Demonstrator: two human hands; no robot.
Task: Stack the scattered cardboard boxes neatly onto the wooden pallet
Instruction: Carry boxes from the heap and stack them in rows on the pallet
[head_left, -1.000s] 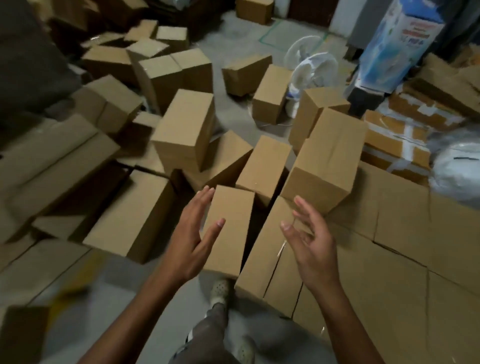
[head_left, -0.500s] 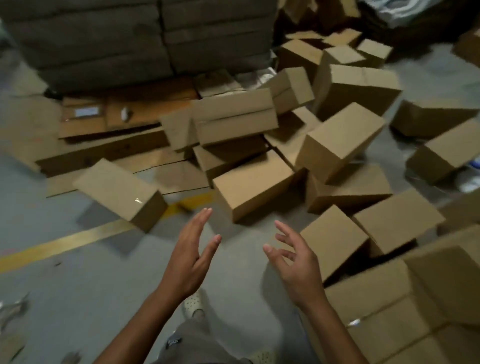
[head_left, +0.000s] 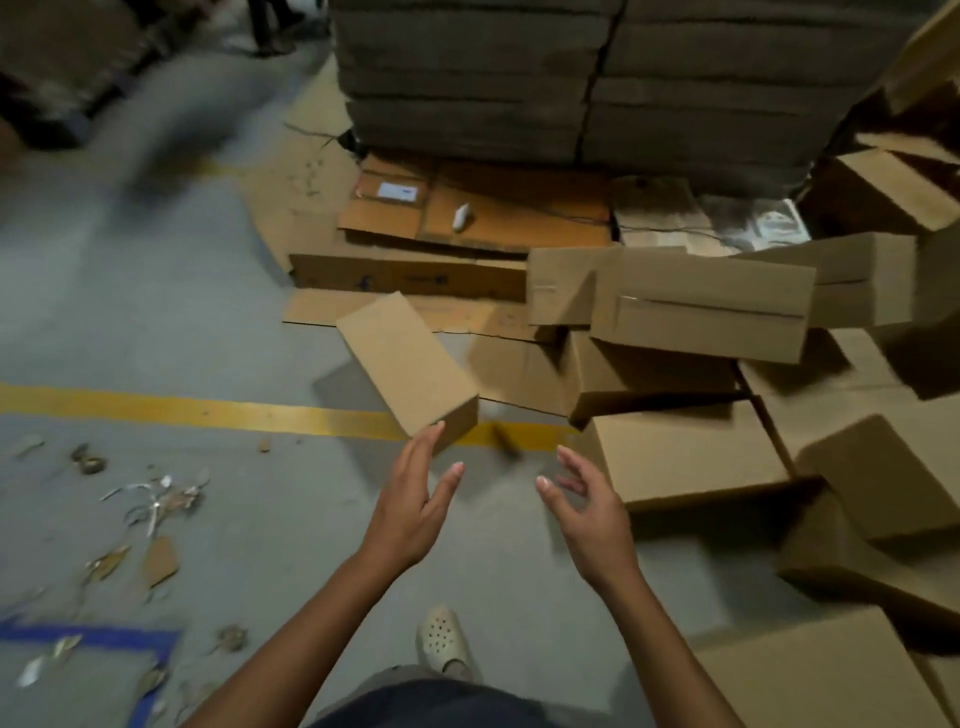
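A lone brown cardboard box (head_left: 408, 366) lies tilted on the grey floor across a yellow line, just beyond my fingertips. My left hand (head_left: 410, 506) is raised with fingers straight and holds nothing; its fingertips overlap the box's near corner. My right hand (head_left: 584, 506) is also empty, palm facing left, fingers loosely spread. A heap of several more cardboard boxes (head_left: 701, 306) fills the right side. No wooden pallet shows clearly; the base under the tall stack is hidden.
A tall stack of flattened cardboard (head_left: 587, 78) stands at the back, with flat sheets (head_left: 467, 218) on the floor before it. Scraps and debris (head_left: 150, 499) litter the floor at left, beside blue tape (head_left: 93, 636). A person's legs (head_left: 267, 26) show far back. My shoe (head_left: 441, 642) is below.
My view has swung left, from the box heap toward the lone box and the tall stack. Both empty hands stay raised and now sit close to that box.
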